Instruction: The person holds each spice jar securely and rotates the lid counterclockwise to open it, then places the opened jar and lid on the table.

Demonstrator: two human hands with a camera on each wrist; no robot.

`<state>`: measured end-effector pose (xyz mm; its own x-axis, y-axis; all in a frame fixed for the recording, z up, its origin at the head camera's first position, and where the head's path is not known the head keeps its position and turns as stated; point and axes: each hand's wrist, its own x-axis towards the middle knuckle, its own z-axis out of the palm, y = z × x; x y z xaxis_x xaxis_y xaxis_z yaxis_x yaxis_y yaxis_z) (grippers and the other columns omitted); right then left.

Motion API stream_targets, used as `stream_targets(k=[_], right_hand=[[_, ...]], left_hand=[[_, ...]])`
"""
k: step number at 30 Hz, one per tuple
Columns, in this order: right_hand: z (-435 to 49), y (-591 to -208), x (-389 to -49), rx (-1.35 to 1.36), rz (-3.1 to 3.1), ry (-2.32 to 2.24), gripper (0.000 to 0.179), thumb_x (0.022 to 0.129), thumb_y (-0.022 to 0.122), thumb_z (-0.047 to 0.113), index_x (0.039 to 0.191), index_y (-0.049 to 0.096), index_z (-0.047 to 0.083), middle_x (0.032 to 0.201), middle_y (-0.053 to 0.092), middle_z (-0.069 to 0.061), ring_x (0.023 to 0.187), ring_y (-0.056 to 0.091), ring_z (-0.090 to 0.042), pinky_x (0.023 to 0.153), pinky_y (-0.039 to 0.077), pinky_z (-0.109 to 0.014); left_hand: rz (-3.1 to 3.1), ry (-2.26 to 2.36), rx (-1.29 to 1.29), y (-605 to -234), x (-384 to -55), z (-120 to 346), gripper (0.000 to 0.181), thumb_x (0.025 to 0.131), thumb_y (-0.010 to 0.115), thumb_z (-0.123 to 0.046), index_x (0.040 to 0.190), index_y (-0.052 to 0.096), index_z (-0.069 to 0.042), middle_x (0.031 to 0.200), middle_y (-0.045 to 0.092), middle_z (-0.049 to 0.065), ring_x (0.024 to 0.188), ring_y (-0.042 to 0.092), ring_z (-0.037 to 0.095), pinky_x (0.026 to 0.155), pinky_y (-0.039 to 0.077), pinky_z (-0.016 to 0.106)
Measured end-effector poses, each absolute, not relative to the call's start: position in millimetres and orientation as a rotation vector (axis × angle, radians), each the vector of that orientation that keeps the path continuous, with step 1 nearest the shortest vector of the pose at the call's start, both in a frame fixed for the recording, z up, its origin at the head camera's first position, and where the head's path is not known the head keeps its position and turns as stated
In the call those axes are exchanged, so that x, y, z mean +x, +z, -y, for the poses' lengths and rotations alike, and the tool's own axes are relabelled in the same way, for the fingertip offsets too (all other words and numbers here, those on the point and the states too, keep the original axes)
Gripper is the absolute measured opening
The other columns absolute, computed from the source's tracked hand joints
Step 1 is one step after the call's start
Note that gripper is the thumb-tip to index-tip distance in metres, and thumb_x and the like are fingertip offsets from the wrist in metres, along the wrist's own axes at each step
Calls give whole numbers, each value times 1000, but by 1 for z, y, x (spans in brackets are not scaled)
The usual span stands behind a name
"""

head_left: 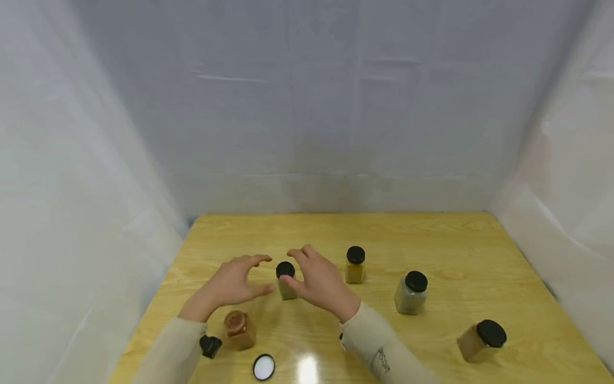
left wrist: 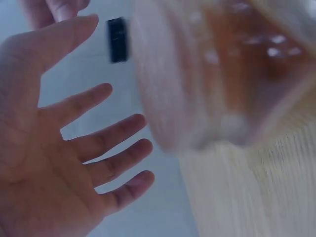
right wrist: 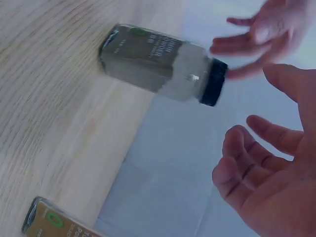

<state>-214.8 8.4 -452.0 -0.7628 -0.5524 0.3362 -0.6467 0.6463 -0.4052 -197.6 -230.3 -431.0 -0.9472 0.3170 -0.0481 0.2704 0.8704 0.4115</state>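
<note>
A small clear jar with a black lid (head_left: 287, 292) stands upright between my two hands; its label, partly readable, includes the word "powder" in the right wrist view. To its left, my left hand (head_left: 235, 281) has its fingers spread and holds nothing. My right hand (head_left: 322, 282) is on the other side, fingers loosely bent, its thumb crossing in front of the jar in the head view. Whether that thumb touches the jar I cannot tell. Beneath the left wrist stands a jar of reddish-brown contents (head_left: 242, 338) without a black lid, large and blurred in the left wrist view.
A loose lid (head_left: 264, 367) lies white inside up near the front. Right of my hands stand a yellow-filled jar (head_left: 355, 272), a greyish jar (head_left: 409, 300) and a brownish jar (head_left: 472, 344), all black-lidded. White sheeting (head_left: 336, 133) surrounds the wooden table (head_left: 455, 240).
</note>
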Motion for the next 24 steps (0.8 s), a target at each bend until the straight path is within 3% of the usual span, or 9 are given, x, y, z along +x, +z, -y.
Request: stream_targets(k=[4, 11, 17, 24], right_hand=[[0, -456, -219, 958, 2730, 583, 57, 101, 71, 47, 139, 65, 5, 116, 68, -11, 89, 68, -20, 77, 59, -35], [4, -463, -226, 907, 2762, 548, 44, 98, 77, 39, 125, 72, 6, 105, 68, -7, 87, 66, -19, 72, 57, -33], [7, -464, -229, 904, 2793, 506, 47, 96, 77, 46, 124, 72, 8, 110, 71, -7, 93, 68, -20, 77, 59, -34], [12, -467, -232, 894, 2773, 487, 45, 95, 78, 46, 119, 72, 9, 104, 69, -6, 86, 65, -18, 71, 56, -32]], left_hand=[[-2823, 569, 498, -437, -219, 219, 77, 91, 79, -53, 151, 57, -11, 138, 69, 16, 124, 66, 39, 100, 43, 75], [-2810, 496, 510, -444, -233, 210, 70, 87, 85, -47, 144, 63, -13, 129, 73, 14, 114, 70, 34, 96, 46, 70], [-2843, 475, 491, -447, -235, 210, 60, 83, 90, -45, 132, 70, -18, 124, 75, 13, 111, 70, 34, 96, 42, 75], [-2869, 418, 499, -449, -235, 213, 56, 82, 89, -48, 127, 73, -19, 123, 76, 14, 112, 69, 39, 98, 38, 81]])
